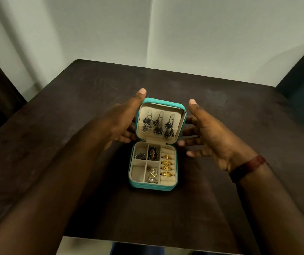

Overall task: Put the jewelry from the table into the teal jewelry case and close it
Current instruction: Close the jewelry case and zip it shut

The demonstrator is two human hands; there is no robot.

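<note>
Your two hands frame the open teal jewelry case at the centre of the dark table, its lid standing upright at the case's twelve o'clock.

Your left hand sits at the lid's nine o'clock, thumb straight up beside the top corner and fingers loosely spread against its edge, clamped on nothing. Your right hand, a red band at its wrist, is at three o'clock with fingers apart and empty. Whether its tips touch the lid cannot be told.

Three dangling earrings hang inside the lid. Gold rings fill the roll slots on the tray's three o'clock side, and triangular pieces lie in the middle compartment at six o'clock.

Every piece that shows is already in the case, so the loading looks done and the closing is in hand.

Next, tip the lid toward six o'clock with both hands evenly and let the earrings settle flat. See that nothing catches the rim, then fasten the edge.
</note>
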